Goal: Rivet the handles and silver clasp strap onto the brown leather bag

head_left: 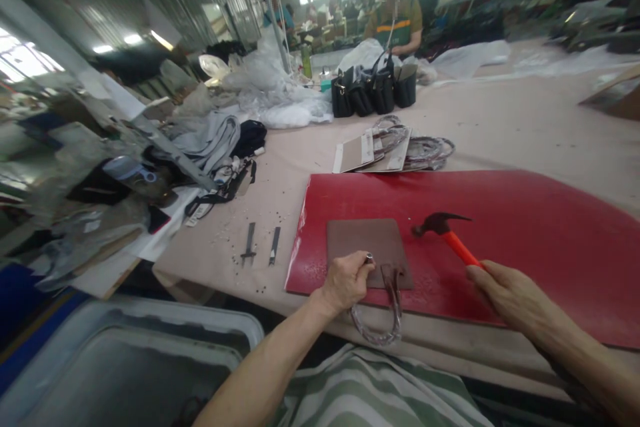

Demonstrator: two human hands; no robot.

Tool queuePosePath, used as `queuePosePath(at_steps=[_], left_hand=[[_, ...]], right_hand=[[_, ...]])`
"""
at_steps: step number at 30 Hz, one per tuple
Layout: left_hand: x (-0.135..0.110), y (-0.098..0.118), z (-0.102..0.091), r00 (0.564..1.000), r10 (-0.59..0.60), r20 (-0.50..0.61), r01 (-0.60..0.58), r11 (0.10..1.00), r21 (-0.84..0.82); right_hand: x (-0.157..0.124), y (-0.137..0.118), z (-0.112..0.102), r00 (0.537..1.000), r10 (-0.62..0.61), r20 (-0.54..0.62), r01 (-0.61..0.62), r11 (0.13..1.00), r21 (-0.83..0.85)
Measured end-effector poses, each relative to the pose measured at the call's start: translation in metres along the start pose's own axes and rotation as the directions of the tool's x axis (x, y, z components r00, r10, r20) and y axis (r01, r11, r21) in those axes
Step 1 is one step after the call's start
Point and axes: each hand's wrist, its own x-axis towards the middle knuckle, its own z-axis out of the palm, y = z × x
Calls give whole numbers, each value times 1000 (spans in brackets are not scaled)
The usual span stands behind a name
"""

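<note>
A flat brown leather panel (365,239) lies on the red board (520,247). A plastic-wrapped handle (395,310) is joined near the panel's lower edge and loops over the board's front edge. My left hand (346,283) is closed on a small metal punch (369,257), held upright on the panel beside the handle's end; its lower part is hidden by the fingers. To the right, my right hand (503,287) grips the orange handle of a claw hammer (457,243). The hammer's dark head is above the red board, to the right of the panel and apart from the punch.
Two slim metal tools (275,245) lie left of the board among scattered small dark bits. Wrapped handles (430,152) and flat panels (353,153) lie behind it. Several black bags (383,90) stand farther back. A grey bin (200,320) is at lower left. A person (400,23) is across the table.
</note>
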Motion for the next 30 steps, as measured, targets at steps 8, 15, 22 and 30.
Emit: queuePosePath(at_steps=[8,15,22,30], left_hand=[[-4,4,-3,999,-34,8,34,998,45],[0,-9,-15,952,-221,-210,186,968,-171],[24,-60,-96,682,-552,-479,679,721,135],[5,-52,-99,808,-480,-341,584,582,566]], right_hand=[[2,-46,74,898,-413,-149,347,876,-335],[-10,-62,124,925,-380,-18,357,885,-300],[-10,-62,119,941,-339,-17,322,907,-273],[-6,-47,126,876,-459,-149,404,865,-297]])
